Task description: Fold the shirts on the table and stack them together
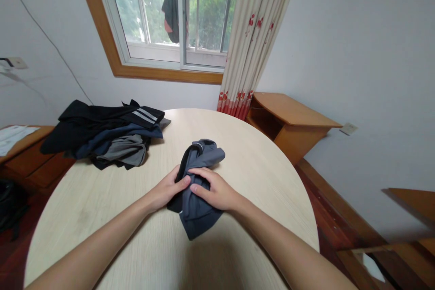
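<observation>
A bunched dark grey-blue garment (200, 217) with black parts and thin white trim is at the middle of the round table (272, 181). My left hand (170, 186) grips its left side, the thumb on top and the other fingers hidden behind the cloth. From the right, my right hand (214, 188) closes on the same garment, its thumb and forefinger pressing into the folds. Both thumbs lie close together near the garment's middle. What kind of garment it is cannot be made out in its crumpled state.
At the table's far left lies a heap of dark clothes (102, 127), black, navy and grey, one with white stripes. A wooden cabinet (292, 113) stands beyond the right edge. Behind are a window (152, 13) and a curtain (251, 31). A black bag (10, 204) sits at far left.
</observation>
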